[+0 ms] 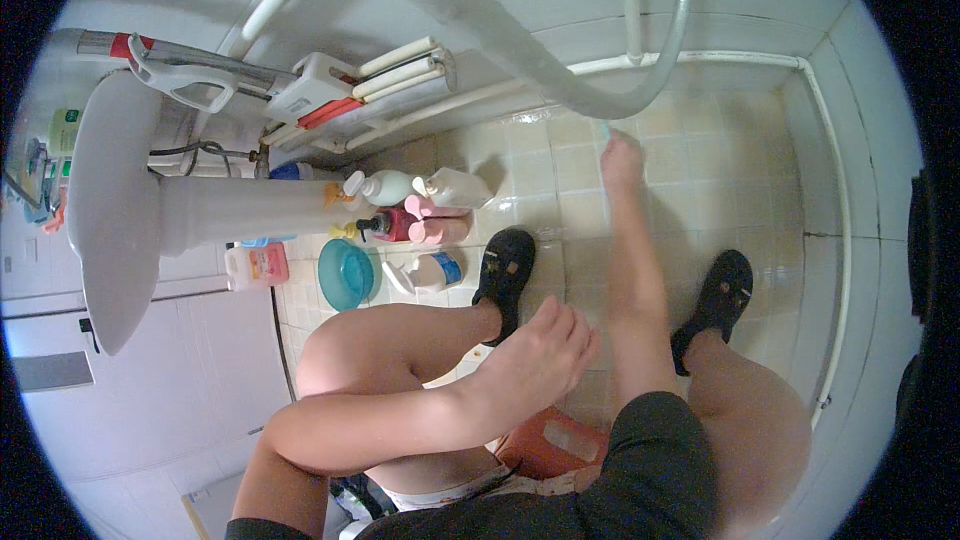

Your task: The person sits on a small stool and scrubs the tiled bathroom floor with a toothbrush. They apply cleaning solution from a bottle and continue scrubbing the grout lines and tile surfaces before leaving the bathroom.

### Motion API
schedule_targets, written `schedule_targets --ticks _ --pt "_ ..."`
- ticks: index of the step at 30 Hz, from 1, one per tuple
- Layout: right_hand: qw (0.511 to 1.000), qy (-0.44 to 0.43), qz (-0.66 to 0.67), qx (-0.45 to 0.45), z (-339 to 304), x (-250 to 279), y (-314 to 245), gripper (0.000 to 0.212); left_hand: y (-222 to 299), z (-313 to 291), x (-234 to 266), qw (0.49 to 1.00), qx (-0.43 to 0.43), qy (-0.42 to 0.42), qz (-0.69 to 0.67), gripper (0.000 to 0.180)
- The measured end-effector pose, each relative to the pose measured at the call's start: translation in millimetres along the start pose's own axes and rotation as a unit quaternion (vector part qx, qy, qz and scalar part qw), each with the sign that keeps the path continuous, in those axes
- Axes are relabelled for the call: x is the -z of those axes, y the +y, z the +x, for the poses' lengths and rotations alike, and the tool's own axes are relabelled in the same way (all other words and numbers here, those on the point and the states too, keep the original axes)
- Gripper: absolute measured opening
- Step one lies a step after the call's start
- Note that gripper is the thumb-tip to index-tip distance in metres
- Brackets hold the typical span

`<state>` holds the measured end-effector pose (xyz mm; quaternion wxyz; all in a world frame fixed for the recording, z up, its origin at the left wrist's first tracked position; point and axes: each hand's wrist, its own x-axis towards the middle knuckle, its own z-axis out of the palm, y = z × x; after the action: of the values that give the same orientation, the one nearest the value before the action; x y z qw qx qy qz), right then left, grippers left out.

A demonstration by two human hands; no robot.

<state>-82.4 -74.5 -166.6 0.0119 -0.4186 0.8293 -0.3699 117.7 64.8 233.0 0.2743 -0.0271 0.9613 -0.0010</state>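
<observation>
My right arm reaches far forward, and my right hand (pixel 622 162) is closed low over the tiled floor (pixel 578 168), close to the wall. A small pale blue-green tip (pixel 605 128) pokes out beyond its fingers; the rest of this thin thing is hidden, so its kind does not show. Nearer to me, my left hand (pixel 540 345) hangs in front of my left knee with its fingers loosely curled in, and nothing shows in it. Both feet wear black clogs (pixel 507 270), set apart on the floor on either side of my right forearm.
Left of my feet stand several bottles (pixel 455 188), a pump bottle (pixel 432 272) and a teal basin (pixel 346 274), by a white pedestal sink (pixel 115 210). A thick grey pipe (pixel 490 35) crosses above the far floor. Under me is an orange-red stool (pixel 550 445).
</observation>
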Motion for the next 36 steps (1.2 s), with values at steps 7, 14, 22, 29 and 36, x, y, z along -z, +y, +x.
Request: schedule_targets --ticks 7,14,22,29,36 --pt "0.99 -0.103 0.002 -0.101 -2.9 24.9 -4.9 0.022 6.3 -1.8 0.0 0.999 0.002 0.011 0.04 0.042" --pt "0.996 -0.03 0.042 -0.078 -52.5 61.2 -72.5 0.021 -6.2 -1.8 -20.4 0.996 0.045 0.052 0.052 0.029" --pt "0.981 -0.131 -0.141 0.01 -71.6 180.6 -78.1 0.015 -23.4 -23.2 -9.9 0.936 0.041 0.325 0.129 0.01" --pt "0.955 -0.154 -0.248 0.049 -39.8 341.7 -108.4 0.028 -51.8 -82.4 -63.2 0.979 0.13 0.147 0.046 0.036" --pt "0.917 -0.207 -0.312 0.134 -51.9 395.3 -170.3 0.033 -33.4 -61.6 -91.9 0.98 0.085 0.147 -0.103 0.027"
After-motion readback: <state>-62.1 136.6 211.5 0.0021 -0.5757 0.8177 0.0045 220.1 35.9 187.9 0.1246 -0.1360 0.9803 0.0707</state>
